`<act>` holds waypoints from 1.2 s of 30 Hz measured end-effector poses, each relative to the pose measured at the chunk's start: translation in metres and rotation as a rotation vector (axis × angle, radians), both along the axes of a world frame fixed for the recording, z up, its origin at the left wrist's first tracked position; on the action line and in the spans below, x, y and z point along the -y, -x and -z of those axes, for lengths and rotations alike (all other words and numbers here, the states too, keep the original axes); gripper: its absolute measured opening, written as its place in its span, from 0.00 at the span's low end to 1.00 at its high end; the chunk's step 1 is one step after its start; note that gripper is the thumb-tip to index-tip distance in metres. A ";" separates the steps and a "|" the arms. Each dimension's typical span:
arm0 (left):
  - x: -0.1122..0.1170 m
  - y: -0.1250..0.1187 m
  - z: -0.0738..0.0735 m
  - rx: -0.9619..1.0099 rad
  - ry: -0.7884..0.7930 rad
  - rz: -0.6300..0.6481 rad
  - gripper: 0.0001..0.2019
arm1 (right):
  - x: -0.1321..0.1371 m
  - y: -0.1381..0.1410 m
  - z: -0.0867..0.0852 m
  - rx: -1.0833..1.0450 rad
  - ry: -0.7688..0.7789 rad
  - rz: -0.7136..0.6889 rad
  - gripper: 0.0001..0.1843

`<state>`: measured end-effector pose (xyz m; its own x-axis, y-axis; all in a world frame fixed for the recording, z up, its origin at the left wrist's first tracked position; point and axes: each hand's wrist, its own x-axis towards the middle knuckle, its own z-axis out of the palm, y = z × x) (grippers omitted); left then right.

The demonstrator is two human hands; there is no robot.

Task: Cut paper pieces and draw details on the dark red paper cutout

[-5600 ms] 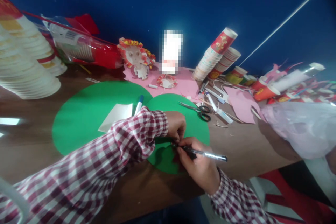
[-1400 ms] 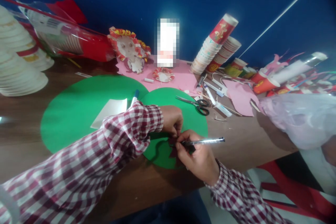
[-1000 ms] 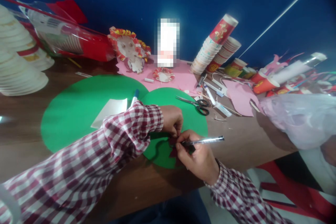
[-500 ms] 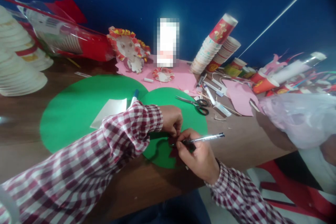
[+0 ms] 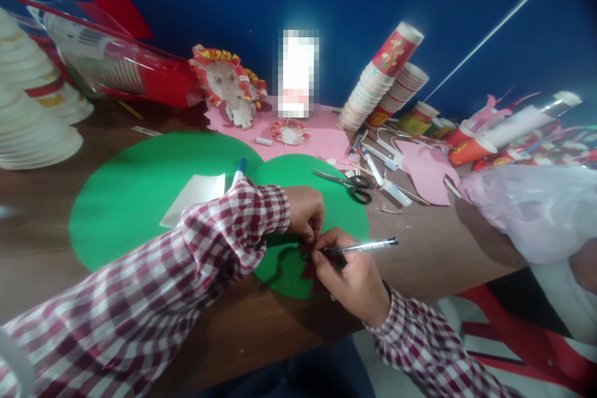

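Observation:
My right hand (image 5: 352, 277) is closed round a silver pen (image 5: 366, 246), its tip down on a small dark red paper piece (image 5: 308, 270) that lies on the smaller green paper disc (image 5: 303, 180). My left hand (image 5: 305, 211) is curled just above, its fingertips pressing on that red piece beside the pen tip. The red piece is mostly hidden under both hands. Both arms wear red and white checked sleeves.
A larger green disc (image 5: 135, 186) carries a white card (image 5: 196, 196) and a blue marker (image 5: 239, 169). Black scissors (image 5: 349, 186), pink paper (image 5: 426, 174), leaning paper cup stacks (image 5: 382, 84), paper plate piles (image 5: 32, 124), a plastic bag (image 5: 532, 211) and cup crafts (image 5: 228, 87) crowd the wooden table (image 5: 56, 242).
The pen has tilted up from pointing down-right to nearly level, with small shifts of its tip on the red piece. My left hand has stayed in place.

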<state>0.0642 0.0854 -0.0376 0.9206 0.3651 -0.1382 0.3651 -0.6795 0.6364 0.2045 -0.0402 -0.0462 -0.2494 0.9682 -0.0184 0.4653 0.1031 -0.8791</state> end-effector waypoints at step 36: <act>0.012 0.002 -0.008 -0.169 -0.134 -0.067 0.07 | -0.007 -0.013 0.000 -0.248 -0.152 0.258 0.09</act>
<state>0.0622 0.0736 -0.0293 0.8614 0.4506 -0.2345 0.5064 -0.7246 0.4675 0.2171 -0.0337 -0.0466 0.0239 0.9868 0.1600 0.2683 0.1478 -0.9519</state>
